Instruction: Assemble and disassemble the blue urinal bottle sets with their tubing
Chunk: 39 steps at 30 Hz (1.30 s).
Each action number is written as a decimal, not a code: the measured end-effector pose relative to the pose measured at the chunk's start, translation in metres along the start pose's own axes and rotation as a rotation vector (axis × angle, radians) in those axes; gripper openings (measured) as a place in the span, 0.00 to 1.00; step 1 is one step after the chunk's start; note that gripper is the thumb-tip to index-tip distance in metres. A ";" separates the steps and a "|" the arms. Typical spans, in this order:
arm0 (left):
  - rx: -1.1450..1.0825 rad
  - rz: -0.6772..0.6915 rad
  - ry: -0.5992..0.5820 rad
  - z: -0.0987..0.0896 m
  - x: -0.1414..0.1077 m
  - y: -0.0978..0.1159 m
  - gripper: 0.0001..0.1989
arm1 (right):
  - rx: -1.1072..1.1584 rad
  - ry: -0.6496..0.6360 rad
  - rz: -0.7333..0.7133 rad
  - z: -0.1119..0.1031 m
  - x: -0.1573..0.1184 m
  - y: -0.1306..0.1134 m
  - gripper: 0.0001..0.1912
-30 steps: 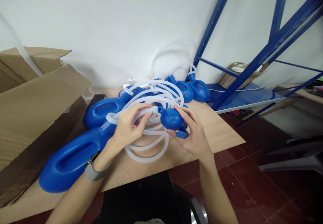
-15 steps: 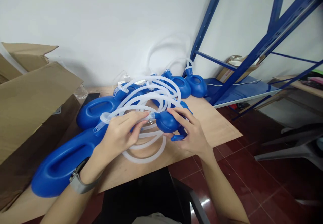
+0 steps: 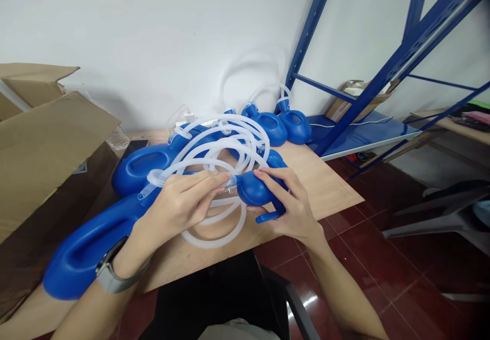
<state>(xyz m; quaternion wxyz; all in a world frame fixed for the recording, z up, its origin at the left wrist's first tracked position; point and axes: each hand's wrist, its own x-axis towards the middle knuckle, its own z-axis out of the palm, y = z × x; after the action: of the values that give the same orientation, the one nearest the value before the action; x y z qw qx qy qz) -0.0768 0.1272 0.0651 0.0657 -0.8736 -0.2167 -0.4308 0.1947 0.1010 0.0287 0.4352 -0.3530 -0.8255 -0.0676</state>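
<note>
My left hand [image 3: 189, 199] pinches the end of a clear plastic hose [image 3: 214, 164]. A small metal wire clip [image 3: 230, 190] hangs where the hose meets the narrow neck of a rounded blue plastic piece [image 3: 252, 189]. Around that piece, which has a blue strap-like tab [image 3: 268, 217] below it, the fingers of my right hand [image 3: 294, 207] are closed. The hose end sits on or against the neck; my fingers partly cover the joint. To the left lie two large blue bottles with moulded handles, the nearer one [image 3: 82, 250] under my left forearm and the farther one [image 3: 140, 169] behind it.
More blue bottles [image 3: 296, 125] with hoses stand at the back of the wooden table [image 3: 325, 187]. Coiled hoses spread across its middle. An open cardboard box [image 3: 57, 120] is at the left, and a blue metal shelf frame [image 3: 367, 95] rises at the right.
My left fingers have slid right, so the hose end now meets the blue piece's neck more closely and covers more of it. The view has shifted slightly.
</note>
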 end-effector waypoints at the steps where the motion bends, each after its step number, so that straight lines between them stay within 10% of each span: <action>1: -0.002 0.013 0.008 0.001 -0.001 -0.002 0.13 | 0.017 -0.014 0.022 0.000 0.001 -0.001 0.41; 10: -0.012 0.007 -0.103 -0.003 -0.009 -0.015 0.16 | 0.043 -0.123 0.111 0.000 0.003 -0.009 0.38; 22: 0.584 0.473 -0.027 -0.004 -0.007 -0.005 0.17 | 0.057 -0.343 0.209 -0.022 0.016 -0.018 0.34; 29: 0.482 0.461 -0.037 -0.007 -0.001 -0.005 0.06 | 0.041 -0.336 0.257 -0.025 0.013 -0.027 0.34; 39: 0.302 0.310 -0.059 -0.006 -0.010 -0.009 0.20 | 0.018 -0.325 0.318 -0.030 0.014 -0.025 0.32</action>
<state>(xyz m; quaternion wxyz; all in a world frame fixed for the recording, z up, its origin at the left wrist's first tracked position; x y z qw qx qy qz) -0.0901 0.1308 0.0603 0.2548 -0.8889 -0.1438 -0.3526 0.1930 0.0775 0.0627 0.3045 -0.4811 -0.8194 0.0670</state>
